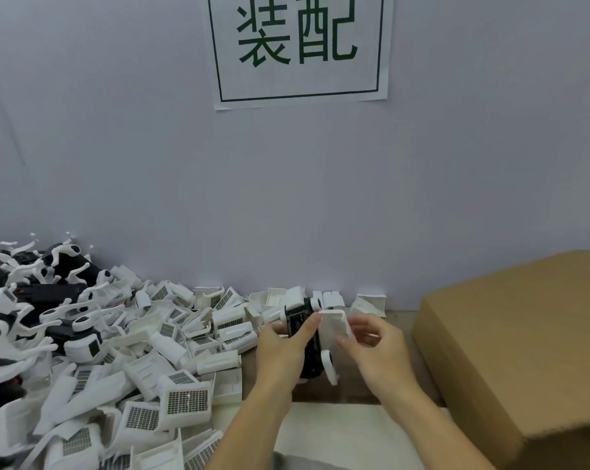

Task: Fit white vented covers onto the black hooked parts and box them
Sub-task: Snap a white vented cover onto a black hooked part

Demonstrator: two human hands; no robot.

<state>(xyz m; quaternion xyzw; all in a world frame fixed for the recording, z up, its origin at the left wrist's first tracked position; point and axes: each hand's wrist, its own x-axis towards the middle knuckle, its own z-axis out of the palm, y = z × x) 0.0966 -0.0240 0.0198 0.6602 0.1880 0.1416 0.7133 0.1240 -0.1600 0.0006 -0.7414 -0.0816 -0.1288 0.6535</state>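
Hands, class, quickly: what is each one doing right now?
Left hand: grips the black hooked part.
Right hand: pinches a white vented cover against that part.

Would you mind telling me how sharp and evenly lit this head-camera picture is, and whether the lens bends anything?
Head view: soft, even light with faint shadows only; the wall sign reads clearly; the left hand and right hand look slightly soft round the black hooked part and white cover; wide-angle distortion bends the cardboard box and stretches the parts pile towards the edge.

Heaped white covers [171, 361] left, cardboard box [520, 351] right, bare table strip [337, 432] between.
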